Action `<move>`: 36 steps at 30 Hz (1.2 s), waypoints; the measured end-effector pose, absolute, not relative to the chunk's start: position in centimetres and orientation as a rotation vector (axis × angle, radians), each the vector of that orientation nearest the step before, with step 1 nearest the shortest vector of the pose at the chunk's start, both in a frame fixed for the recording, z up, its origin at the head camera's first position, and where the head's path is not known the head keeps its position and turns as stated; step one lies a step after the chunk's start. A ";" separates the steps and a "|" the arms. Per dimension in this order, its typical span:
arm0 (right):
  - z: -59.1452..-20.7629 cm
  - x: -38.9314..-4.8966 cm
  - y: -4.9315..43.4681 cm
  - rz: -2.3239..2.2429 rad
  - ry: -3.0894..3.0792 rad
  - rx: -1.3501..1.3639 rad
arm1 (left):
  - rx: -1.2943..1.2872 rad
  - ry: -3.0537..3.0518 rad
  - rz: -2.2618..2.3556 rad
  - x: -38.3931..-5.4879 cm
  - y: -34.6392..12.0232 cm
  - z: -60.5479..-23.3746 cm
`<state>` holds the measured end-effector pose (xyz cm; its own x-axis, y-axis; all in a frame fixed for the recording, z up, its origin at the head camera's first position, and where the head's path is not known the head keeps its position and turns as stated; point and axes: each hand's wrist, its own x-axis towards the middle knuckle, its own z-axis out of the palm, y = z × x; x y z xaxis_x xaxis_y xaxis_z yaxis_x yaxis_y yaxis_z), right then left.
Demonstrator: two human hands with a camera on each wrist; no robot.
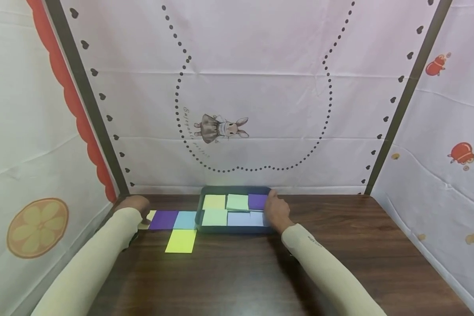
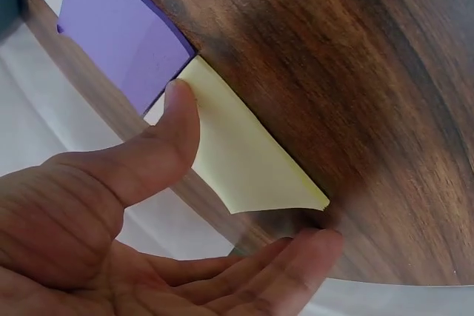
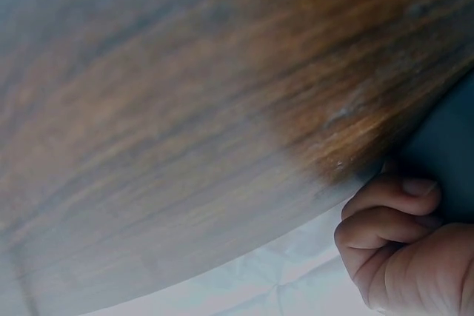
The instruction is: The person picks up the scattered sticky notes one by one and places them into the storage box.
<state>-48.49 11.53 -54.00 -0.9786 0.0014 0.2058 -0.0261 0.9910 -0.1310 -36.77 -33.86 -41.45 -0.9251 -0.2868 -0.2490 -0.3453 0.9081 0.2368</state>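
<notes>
My left hand (image 1: 136, 205) is at the left end of a row of sticky notes. In the left wrist view its thumb lies on a pale yellow sticky note pad (image 2: 229, 149), with the fingers at the pad's opposite end, which curves slightly. A purple sticky note pad (image 1: 163, 220) adjoins it, followed by a light blue one (image 1: 184, 220). Just below the blue pad lies a bright yellow sticky note pad (image 1: 180, 241). With curled fingers my right hand (image 1: 277, 212) grips the right side of a dark tray (image 1: 237, 229).
Inside the tray, two rows hold several pads: yellow, green and purple behind, green and light blue in front. The tray stands near the back edge of the brown wooden table (image 1: 237, 276). White printed cloth (image 1: 256, 101) hangs behind and along both sides.
</notes>
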 end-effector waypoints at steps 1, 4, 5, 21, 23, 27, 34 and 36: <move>-54.0 -48.5 11.5 0.200 -2.934 0.013 | -0.500 2.864 0.424 -36.8 -33.9 -41.6; -53.6 -48.2 11.2 0.212 -2.952 -0.002 | -0.547 2.864 0.423 -37.1 -34.1 -41.9; -53.4 -48.0 11.1 0.217 -2.956 -0.005 | -0.565 2.861 0.419 -37.2 -34.2 -42.0; -53.9 -48.7 11.8 0.168 -2.913 0.020 | -0.472 2.778 0.204 -39.3 -36.0 -42.5; -53.9 -48.8 11.8 0.179 -2.935 0.001 | -0.448 2.794 0.197 -39.2 -35.9 -42.4; -53.8 -48.7 11.6 0.199 -2.956 -0.004 | -0.596 2.817 0.298 -38.6 -35.1 -41.8; -53.8 -48.1 11.2 0.181 -2.901 0.003 | -0.703 2.863 0.525 -38.1 -35.7 -41.6; -54.0 -48.2 11.2 0.185 -2.887 0.001 | -0.538 2.928 0.448 -38.7 -37.0 -42.2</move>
<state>-48.19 11.20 -53.96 -0.9693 0.0152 0.2454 -0.0162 0.9920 -0.1254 -38.66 -37.04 -42.15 -0.9278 -0.3267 -0.1803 -0.3656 0.8924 0.2646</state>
